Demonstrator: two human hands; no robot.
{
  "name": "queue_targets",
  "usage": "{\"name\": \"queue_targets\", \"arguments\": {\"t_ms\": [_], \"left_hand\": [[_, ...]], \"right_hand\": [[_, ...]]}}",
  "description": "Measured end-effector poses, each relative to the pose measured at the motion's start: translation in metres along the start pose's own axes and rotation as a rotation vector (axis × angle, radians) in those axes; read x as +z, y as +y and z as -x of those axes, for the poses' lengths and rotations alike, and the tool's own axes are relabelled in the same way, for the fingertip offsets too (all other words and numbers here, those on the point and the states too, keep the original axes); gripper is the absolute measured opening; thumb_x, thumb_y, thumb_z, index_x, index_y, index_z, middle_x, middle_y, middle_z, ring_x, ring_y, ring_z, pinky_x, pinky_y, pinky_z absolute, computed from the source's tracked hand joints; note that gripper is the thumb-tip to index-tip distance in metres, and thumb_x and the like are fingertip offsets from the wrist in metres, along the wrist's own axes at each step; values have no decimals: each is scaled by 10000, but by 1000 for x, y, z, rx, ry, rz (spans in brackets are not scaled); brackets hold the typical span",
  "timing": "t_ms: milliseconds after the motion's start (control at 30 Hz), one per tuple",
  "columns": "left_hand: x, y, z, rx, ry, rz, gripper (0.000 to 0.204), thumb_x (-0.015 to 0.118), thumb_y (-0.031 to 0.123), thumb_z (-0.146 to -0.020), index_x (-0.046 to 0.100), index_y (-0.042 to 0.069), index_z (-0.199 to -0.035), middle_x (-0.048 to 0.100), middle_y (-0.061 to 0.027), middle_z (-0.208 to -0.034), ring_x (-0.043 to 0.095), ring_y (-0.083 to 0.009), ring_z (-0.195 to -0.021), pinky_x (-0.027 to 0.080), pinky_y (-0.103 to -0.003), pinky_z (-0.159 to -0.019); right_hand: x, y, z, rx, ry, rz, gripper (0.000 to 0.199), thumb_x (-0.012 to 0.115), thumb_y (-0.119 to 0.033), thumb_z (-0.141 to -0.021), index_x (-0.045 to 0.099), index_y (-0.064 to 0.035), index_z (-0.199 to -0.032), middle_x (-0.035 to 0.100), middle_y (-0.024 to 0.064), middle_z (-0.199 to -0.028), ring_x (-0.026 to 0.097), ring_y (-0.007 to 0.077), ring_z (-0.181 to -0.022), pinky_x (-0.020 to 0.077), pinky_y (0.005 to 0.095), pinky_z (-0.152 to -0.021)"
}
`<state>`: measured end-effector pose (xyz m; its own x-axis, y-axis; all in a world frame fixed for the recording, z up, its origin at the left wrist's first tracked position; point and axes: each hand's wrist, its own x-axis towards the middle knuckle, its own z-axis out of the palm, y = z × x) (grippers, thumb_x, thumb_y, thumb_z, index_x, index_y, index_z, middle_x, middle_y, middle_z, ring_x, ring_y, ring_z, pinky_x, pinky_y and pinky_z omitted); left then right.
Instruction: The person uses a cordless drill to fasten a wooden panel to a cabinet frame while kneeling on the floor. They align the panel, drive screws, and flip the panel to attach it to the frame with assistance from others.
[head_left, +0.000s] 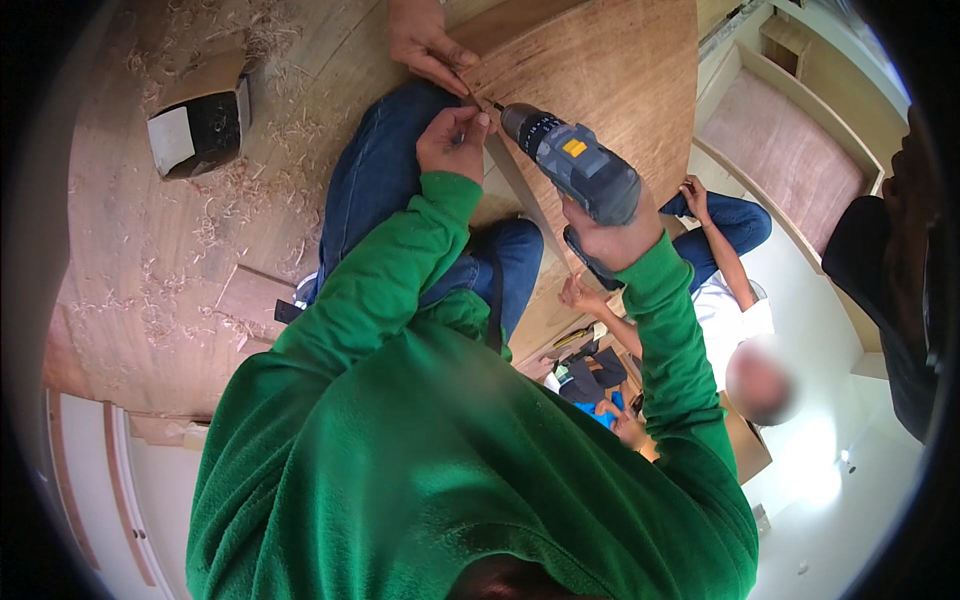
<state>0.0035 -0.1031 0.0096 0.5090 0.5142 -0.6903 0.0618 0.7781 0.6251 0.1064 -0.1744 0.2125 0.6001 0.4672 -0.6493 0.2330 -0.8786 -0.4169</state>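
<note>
Here, the right hand (622,238) wrapped around a cordless drill (585,170); the left hand (450,145) curled nearly closed beside a wooden panel (620,75), its hold unclear.

The left grip (453,145) seems pinched; the right grip (612,238) curls inward.

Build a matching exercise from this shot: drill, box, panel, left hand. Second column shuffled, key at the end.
Column 1
1. Drill
2. Box
3. Panel
4. Left hand

Column 2
A. On the floor among wood shavings
B. Gripped by the right hand
C. Thumb and fingers close together near the bit's tip
D. Flat, brown wood

Pairs: 1-B, 2-A, 3-D, 4-C
</note>
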Motion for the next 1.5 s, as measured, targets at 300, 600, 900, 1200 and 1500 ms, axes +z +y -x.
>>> {"name": "queue_targets", "arguments": {"t_ms": [300, 600, 900, 1200, 1500], "left_hand": [[2, -8, -3, 144, 43, -274, 95, 782, 54, -915, 714, -11, -928, 733, -60, -790, 632, -132, -725, 515, -288, -724], [-1, 7, -2, 136, -4, -502, 24, 716, 0, -928, 704, -15, -942, 693, -72, -804, 621, -110, -778, 507, -281, -718], [-3, 10, -5, 118, -20, -443, 26, 723, 19, -930, 707, -1, -930, 660, -71, -738, 609, -131, -698, 500, -296, -661], [-3, 8, -5, 180, -1, -464, 47, 726, 43, -941, 705, 7, -918, 699, -129, -744, 686, -189, -665, 543, -323, -664], [-4, 5, -5, 179, 11, -503, 29, 704, 36, -936, 715, 9, -934, 727, -155, -782, 744, -241, -715, 556, -337, -675]], "right_hand": [[-2, -5, -5, 24, -31, 11, 465, 790, -103, -736, 680, -29, -1181, 743, 194, -930, 762, 333, -887, 586, 363, -802], [-2, 7, -13, -21, -40, 100, 656, 792, -172, -621, 653, -24, -1245, 713, 217, -841, 747, 391, -829, 585, 384, -759], [-6, 6, -25, -17, -108, 190, 580, 792, -197, -643, 657, -47, -1186, 704, 239, -811, 720, 443, -842, 579, 436, -726], [-7, -1, -33, -7, -134, 193, 526, 802, -246, -661, 636, -71, -1128, 694, 229, -789, 706, 458, -833, 576, 475, -729], [-17, -24, -44, 32, -210, 318, 517, 825, -269, -671, 625, -111, -1120, 713, 199, -845, 703, 446, -862, 556, 511, -742]]}}
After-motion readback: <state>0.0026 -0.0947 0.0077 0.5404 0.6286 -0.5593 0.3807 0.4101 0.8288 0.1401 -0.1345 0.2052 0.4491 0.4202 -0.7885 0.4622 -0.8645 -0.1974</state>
